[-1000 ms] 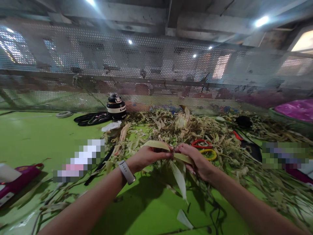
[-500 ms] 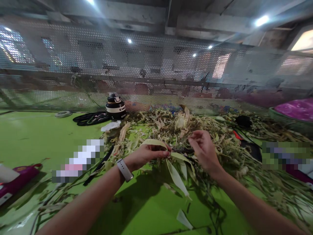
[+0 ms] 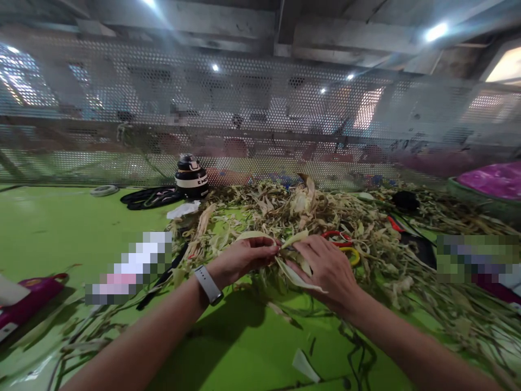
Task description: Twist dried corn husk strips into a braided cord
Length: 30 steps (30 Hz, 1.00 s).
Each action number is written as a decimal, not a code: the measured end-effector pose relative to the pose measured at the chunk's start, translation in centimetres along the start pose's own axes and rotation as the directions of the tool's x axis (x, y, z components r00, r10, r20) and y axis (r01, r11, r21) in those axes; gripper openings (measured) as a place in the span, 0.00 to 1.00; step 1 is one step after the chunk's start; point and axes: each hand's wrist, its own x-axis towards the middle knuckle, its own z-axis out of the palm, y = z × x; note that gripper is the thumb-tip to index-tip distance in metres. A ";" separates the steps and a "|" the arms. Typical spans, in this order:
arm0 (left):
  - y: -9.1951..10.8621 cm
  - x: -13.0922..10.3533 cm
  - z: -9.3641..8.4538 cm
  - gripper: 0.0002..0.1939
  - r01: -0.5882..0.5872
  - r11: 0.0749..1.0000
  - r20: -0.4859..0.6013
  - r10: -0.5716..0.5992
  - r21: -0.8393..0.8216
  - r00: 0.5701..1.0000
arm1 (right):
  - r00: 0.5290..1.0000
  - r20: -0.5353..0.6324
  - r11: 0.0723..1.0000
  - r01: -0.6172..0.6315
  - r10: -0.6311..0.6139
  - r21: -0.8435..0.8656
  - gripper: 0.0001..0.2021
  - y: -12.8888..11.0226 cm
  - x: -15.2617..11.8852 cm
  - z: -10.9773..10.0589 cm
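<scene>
My left hand (image 3: 248, 256), with a grey watch (image 3: 209, 284) on the wrist, pinches the joined base of some pale green leaves. One pale leaf (image 3: 299, 276) hangs from the pinch toward the lower right. My right hand (image 3: 325, 267) is curled around the leaves just right of the left fingertips, its fingers among them. Red-handled scissors (image 3: 337, 237) and a yellow loop (image 3: 352, 255) show just beyond the right hand. Dried leaves (image 3: 268, 203) lie heaped behind both hands.
A black bottle (image 3: 191, 178) stands behind, beside a coiled black strap (image 3: 150, 197) and white tissue (image 3: 183, 209). At right is a green basin (image 3: 476, 196) with pink plastic. A purple tool (image 3: 35, 293) lies far left. A perforated screen (image 3: 244, 125) rises behind the green table (image 3: 228, 347).
My right hand has come down and left to the leaves, and its fingers have closed on them. The red and yellow handles now show beyond it. My left hand has barely moved.
</scene>
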 end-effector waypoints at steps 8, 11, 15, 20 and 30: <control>-0.6 0.2 0.2 0.15 -0.256 0.917 0.091 0.239 0.307 0.967 | 0.997 0.063 0.987 0.031 -0.041 0.158 0.07 -0.8 -0.3 0.6; -0.8 0.2 0.5 0.15 -0.320 0.864 0.054 0.325 0.388 0.944 | 0.993 0.089 0.970 0.060 -0.083 0.237 0.07 -1.1 -0.6 1.2; -0.9 0.1 1.0 0.17 -0.251 0.941 -0.009 0.260 0.229 0.966 | 0.990 0.095 0.957 0.073 -0.104 0.281 0.08 -1.2 -0.9 1.8; -0.9 0.0 1.5 0.13 -0.073 0.997 -0.061 0.071 -0.031 0.996 | 0.991 0.072 0.968 0.090 -0.110 0.236 0.08 -1.0 -0.7 1.8; -1.3 0.7 0.7 0.12 -0.264 0.935 -0.153 0.305 0.238 0.940 | 0.991 0.014 0.927 0.118 -0.131 0.356 0.07 -1.3 -0.8 1.5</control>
